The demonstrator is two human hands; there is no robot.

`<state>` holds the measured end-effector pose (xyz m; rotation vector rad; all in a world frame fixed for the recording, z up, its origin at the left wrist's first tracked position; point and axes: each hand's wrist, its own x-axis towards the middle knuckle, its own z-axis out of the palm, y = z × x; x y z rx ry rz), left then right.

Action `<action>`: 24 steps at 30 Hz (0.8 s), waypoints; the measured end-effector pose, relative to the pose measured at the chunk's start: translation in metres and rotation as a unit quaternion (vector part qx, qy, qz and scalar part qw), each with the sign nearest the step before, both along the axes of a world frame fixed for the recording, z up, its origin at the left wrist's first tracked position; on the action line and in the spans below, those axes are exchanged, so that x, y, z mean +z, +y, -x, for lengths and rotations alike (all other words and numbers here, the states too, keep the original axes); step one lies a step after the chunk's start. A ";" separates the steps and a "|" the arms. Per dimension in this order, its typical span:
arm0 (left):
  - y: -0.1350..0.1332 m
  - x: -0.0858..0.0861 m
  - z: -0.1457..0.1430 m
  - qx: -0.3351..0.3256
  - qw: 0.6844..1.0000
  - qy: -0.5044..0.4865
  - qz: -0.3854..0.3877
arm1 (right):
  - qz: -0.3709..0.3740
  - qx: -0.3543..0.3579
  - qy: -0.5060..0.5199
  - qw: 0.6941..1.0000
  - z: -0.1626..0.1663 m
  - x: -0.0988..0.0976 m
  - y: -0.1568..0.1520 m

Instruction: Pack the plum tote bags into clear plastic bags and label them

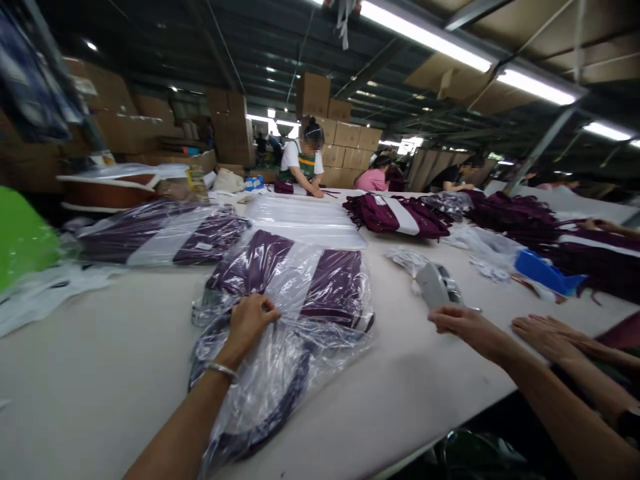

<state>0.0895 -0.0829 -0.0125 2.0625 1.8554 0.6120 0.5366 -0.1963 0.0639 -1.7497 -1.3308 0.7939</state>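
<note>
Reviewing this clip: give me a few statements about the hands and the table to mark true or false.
1. The left hand rests on a clear bag holding a purple garment. True.
2. The right hand grips the grey tool. False: it lies open on the table, just short of the tool.
3. A metal bangle circles the left wrist. True.
4. Nobody else is at the table. False: a person in a white shirt bends over its far end.

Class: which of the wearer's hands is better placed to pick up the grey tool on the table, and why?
Probably right. The right hand lies open just beside the grey tool, while the left hand rests on the bagged purple garment.
</note>
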 end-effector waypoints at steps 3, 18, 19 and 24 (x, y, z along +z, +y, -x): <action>-0.001 -0.001 0.000 0.009 1.000 0.001 -0.004 | 0.086 0.302 0.017 0.949 0.097 0.030 0.039; 0.000 -0.009 -0.002 0.031 0.999 -0.013 -0.018 | 0.095 0.457 -0.510 0.723 0.311 -0.022 0.181; 0.000 -0.009 -0.002 0.032 0.999 -0.013 -0.020 | 0.073 0.445 -0.518 0.727 0.304 -0.023 0.184; 0.000 -0.010 -0.002 0.031 0.999 -0.015 -0.024 | 0.038 0.392 -0.420 0.818 0.251 -0.028 0.193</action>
